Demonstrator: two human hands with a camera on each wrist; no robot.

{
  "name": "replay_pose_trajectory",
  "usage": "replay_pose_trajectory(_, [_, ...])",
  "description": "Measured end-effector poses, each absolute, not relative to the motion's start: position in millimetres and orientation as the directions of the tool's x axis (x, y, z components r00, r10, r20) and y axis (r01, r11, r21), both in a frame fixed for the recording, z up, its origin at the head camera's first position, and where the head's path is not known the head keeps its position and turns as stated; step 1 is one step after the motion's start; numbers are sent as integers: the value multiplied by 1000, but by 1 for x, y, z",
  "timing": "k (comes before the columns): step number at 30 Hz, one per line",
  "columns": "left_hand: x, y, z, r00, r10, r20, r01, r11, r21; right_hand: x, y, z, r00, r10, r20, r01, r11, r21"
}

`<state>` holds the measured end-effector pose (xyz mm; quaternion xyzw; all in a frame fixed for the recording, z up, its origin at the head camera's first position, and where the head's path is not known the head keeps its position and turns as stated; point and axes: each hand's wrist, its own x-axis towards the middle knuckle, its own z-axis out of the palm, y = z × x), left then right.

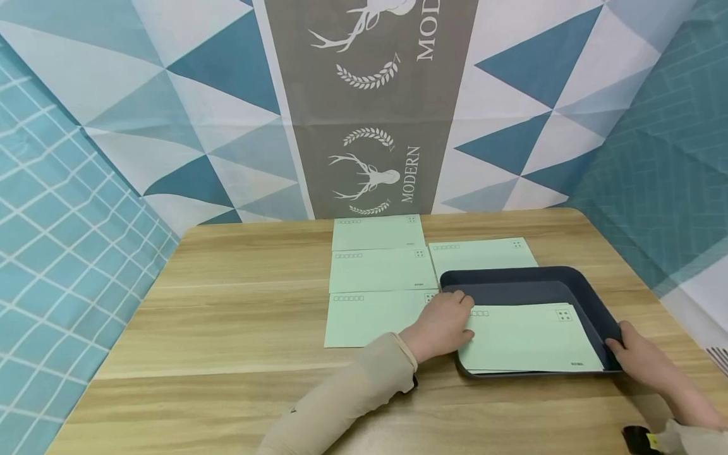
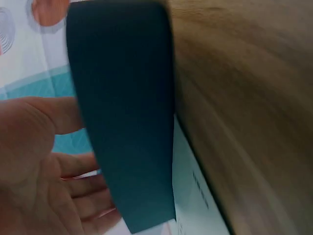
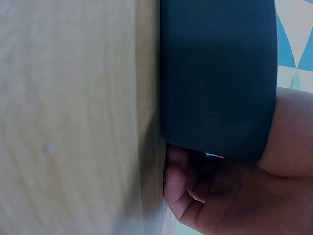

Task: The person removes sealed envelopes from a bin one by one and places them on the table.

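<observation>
A dark blue tray (image 1: pixel 512 292) sits on the right part of the table, holding a few overlapping pale green envelopes (image 1: pixel 529 341). At its right rim my right hand (image 1: pixel 645 357) grips the tray, thumb over the edge, fingers curled low against the outer wall in the right wrist view. My left hand (image 1: pixel 440 325) reaches over the tray's left side, fingers and thumb spread apart at the left edge of the top envelope. In the left wrist view the tray wall (image 2: pixel 122 117) hides those fingertips.
Left of the tray, three envelopes (image 1: pixel 383 270) lie in a column on the wooden table (image 1: pixel 227 316). Another envelope (image 1: pixel 483 253) lies behind the tray, partly covered by it. A patterned cloth (image 1: pixel 375 114) hangs along the table's back edge.
</observation>
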<state>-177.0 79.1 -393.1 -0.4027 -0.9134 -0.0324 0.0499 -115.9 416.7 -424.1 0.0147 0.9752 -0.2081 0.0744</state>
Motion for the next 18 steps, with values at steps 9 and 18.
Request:
replay_pose_trajectory(9, [-166,97,-400,-729,684,-22,683,725,-85,-116,415,-423,-991,-9,-134,46,915,-402])
replay_pose_trajectory(18, [-163,101,-402,-753,659,4,653,747,-127,-117,410,-418,-994,-13,-113,36,910,-414])
